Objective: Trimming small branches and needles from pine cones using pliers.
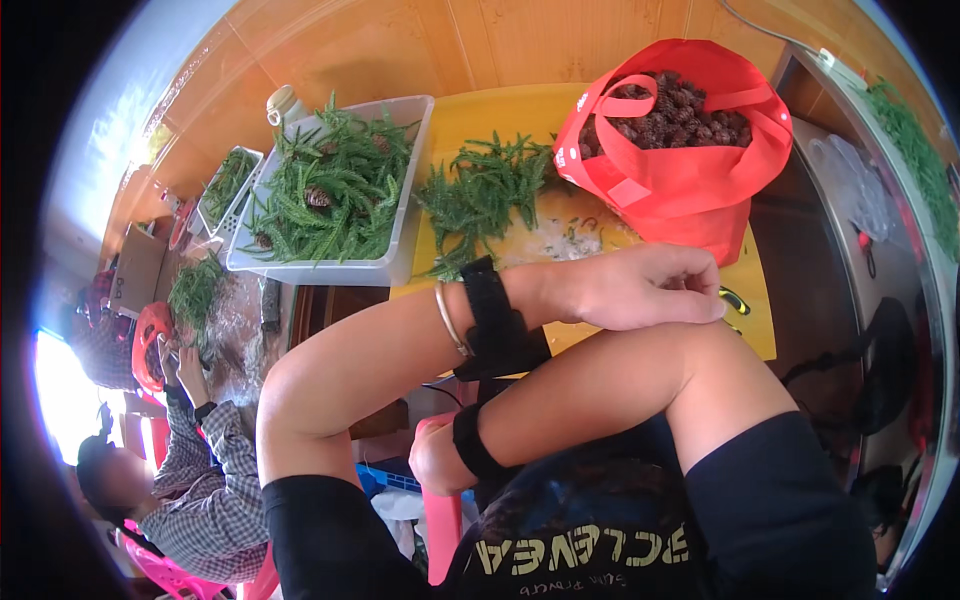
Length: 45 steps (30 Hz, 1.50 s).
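My forearms cross in front of me. My left hand (650, 285) lies over my right arm near the elbow, its fingers curled in and nothing visible in them. Just beyond its fingertips, a tool with a yellow-and-black handle (736, 302) shows in part on the yellow table (480, 105). My right hand (438, 462) reaches across to the left, low beside a pink plastic stool (441, 530); its fingers are hidden. Green artificial pine sprigs (490, 190) lie on the table beyond my left forearm.
A clear plastic bin (405, 215) of sprigs and pine cones stands at the far left, a lidded bottle (287, 103) behind it. A red bag (690, 190) full of pine cones (670, 115) stands far right. Left, a person in a checked shirt (205, 510) handles something near a red bag.
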Motion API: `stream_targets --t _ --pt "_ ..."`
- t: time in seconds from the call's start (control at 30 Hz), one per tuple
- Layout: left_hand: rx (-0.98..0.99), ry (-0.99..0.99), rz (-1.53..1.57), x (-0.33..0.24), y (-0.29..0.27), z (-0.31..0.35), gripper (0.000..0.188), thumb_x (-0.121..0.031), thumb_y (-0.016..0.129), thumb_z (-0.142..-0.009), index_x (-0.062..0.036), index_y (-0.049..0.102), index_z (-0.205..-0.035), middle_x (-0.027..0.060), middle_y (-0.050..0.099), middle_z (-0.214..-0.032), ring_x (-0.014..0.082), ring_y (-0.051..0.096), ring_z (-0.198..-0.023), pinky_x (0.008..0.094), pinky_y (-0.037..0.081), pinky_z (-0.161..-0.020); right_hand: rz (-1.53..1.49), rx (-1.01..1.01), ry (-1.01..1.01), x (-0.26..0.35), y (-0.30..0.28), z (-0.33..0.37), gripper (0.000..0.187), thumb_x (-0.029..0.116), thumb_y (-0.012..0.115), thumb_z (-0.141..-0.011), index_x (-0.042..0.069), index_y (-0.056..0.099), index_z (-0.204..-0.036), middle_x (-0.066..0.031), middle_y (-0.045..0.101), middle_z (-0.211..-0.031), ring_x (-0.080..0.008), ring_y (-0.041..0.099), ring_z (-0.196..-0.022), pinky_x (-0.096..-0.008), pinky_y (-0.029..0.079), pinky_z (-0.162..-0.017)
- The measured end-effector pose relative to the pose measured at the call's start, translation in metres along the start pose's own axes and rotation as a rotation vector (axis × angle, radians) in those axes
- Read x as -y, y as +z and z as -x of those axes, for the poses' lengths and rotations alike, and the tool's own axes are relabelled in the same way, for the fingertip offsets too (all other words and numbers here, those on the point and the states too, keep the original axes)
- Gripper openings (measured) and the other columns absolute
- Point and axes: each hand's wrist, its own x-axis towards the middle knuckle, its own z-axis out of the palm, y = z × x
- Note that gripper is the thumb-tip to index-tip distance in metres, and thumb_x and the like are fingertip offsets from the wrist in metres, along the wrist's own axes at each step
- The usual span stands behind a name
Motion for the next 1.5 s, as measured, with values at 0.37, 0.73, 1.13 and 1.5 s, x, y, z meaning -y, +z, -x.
stream_targets --t 0.37,0.73,1.13,1.5 --pt "-0.061 0.058 -0.006 0.012 0.005 0.004 0.018 -0.016 0.058 -0.083 -0.004 0.047 -0.075 -0.0016 0.044 -0.068 0.0067 0.041 -0.065 0.0245 0.037 -0.058 0.093 0.031 -0.063 0.014 0.009 -0.047 0.035 0.018 0.073 -0.068 0.013 0.067 -0.102 -0.0025 0.066 -0.1 -0.0233 0.063 -0.086 -0.0424 0.053 -0.063" --pt "-0.126 0.175 -0.086 0.005 0.007 0.009 0.022 -0.02 0.06 -0.083 -0.0027 0.05 -0.075 0.002 0.05 -0.07 0.0091 0.045 -0.065 0.0257 0.041 -0.059 0.16 0.009 -0.153 0.013 0.006 -0.047 0.033 0.018 0.072 -0.069 0.012 0.067 -0.101 -0.0037 0.066 -0.098 -0.022 0.064 -0.085 -0.039 0.053 -0.063" --pt "-0.09 0.18 -0.164 0.008 0.006 0.012 0.016 -0.015 0.06 -0.081 -0.0031 0.052 -0.076 0.0018 0.049 -0.068 0.0084 0.046 -0.064 0.0258 0.04 -0.057 0.036 -0.124 -0.164 0.014 -0.007 -0.028 0.027 0.016 0.071 -0.07 0.01 0.069 -0.096 -0.006 0.067 -0.095 -0.0242 0.065 -0.081 -0.0388 0.052 -0.06" --pt "-0.127 0.201 -0.155 0.005 0.011 0.01 0.014 -0.015 0.059 -0.08 -0.002 0.053 -0.078 0.0051 0.051 -0.068 0.0147 0.048 -0.061 0.03 0.041 -0.057 -0.007 -0.056 -0.135 0.016 -0.01 -0.031 0.039 0.029 0.07 -0.072 0.016 0.064 -0.108 -0.0026 0.063 -0.107 -0.0242 0.06 -0.095 -0.0367 0.049 -0.075"
